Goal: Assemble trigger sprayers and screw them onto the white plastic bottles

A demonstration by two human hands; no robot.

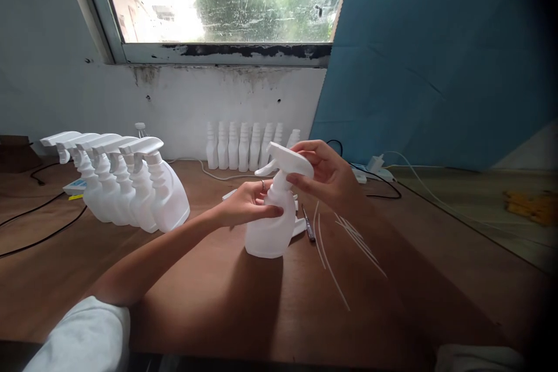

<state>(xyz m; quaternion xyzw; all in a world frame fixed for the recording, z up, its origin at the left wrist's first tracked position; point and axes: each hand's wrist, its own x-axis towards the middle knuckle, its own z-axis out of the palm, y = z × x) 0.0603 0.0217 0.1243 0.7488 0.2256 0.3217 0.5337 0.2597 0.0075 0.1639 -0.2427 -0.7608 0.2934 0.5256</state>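
A white spray bottle (271, 233) stands on the brown table in front of me, tilted slightly. My left hand (250, 204) wraps round its neck and upper body, thumb across the front. On top sits a white trigger sprayer head (290, 161), its nozzle pointing left. My right hand (325, 177) grips the back of that head and its collar between thumb and fingers. Behind the bottle, partly hidden, lie white plastic parts (299, 228). A screwdriver-like tool (308, 224) and several thin white tubes (360, 244) lie to the right.
At the left stands a row of several bottles with trigger heads (168, 195). Several headless bottles (244, 148) line the wall below the window. Black cables (47, 235) cross the left side. A power strip (375, 171) lies at the back right by a blue sheet (427, 58).
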